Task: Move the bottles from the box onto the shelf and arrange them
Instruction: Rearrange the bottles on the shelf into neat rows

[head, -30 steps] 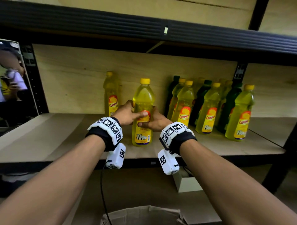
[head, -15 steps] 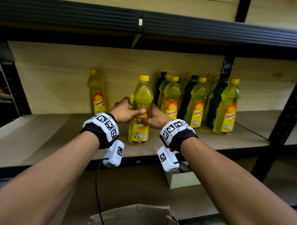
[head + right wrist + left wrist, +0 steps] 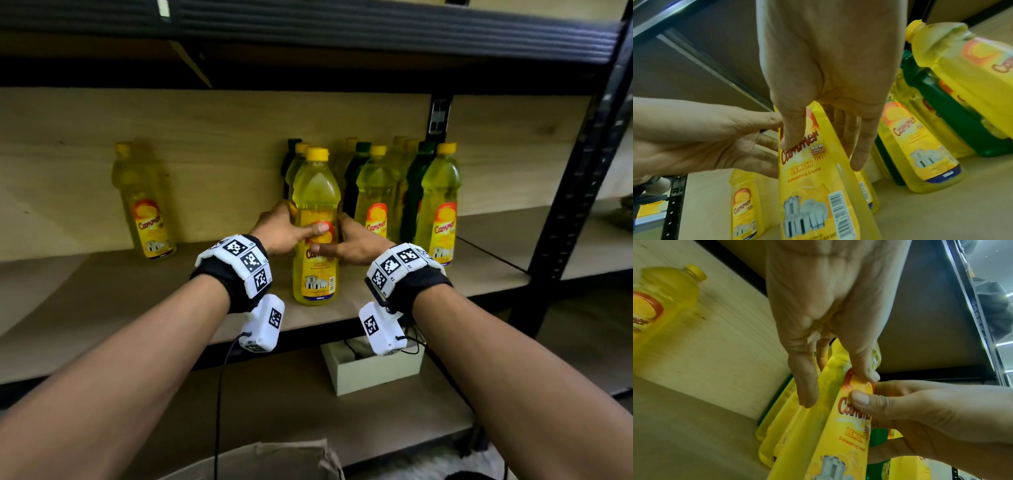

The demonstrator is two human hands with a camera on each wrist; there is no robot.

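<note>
Bottles are the job, and near the bottom edge of the head view a cardboard box [image 3: 260,459] is peeking in, its contents hidden. Above it, both hands are clasping one yellow bottle [image 3: 315,240] standing upright at frame centre on the shelf [image 3: 102,301]: the left hand [image 3: 281,233] is wrapping its side with thumb across the label, the right hand [image 3: 356,243] is doing the same opposite. Farther back, the grouped bottles [image 3: 404,205] are waiting at centre right, and a lone bottle [image 3: 144,202] is standing at left. I'd be sliding it flat on its base, label forward, until it is sitting just beside the group without knocking any.
</note>
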